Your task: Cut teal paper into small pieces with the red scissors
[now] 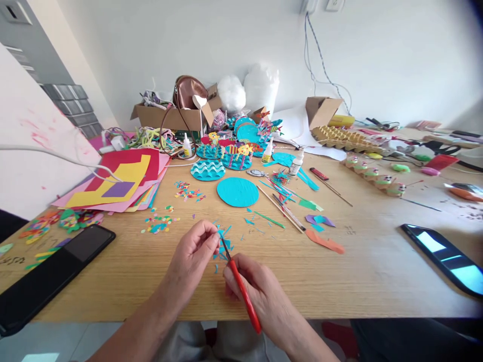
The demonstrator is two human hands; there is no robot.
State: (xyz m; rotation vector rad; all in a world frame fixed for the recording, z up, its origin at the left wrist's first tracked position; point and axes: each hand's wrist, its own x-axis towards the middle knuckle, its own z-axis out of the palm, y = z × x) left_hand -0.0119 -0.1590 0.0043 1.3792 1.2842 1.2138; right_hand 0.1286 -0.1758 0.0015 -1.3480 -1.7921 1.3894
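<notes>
My right hand (256, 281) is wrapped round the red handles of a pair of scissors (241, 289), whose dark blades point up and left. My left hand (196, 249) is closed in a pinch, its thumb and fingertips right by the blade tips. Whatever it holds is too small to make out. Blue paper scraps (225, 245) lie on the wooden table under the blades. Just beyond them rests a flat blue disc (237, 192). Farther back stands a blue round piece with white wavy strips (207, 170), near decorated blue rounds with paper fish (237, 157).
Coloured paper sheets (124, 176) are stacked at left, behind a dark phone (56, 274). Another phone (443, 259) lies at right. Glue bottles (296, 163), thin sticks (281, 208) and an egg-carton strip with little faces (375, 177) sit farther back. A cardboard box (166, 118) stands by the wall.
</notes>
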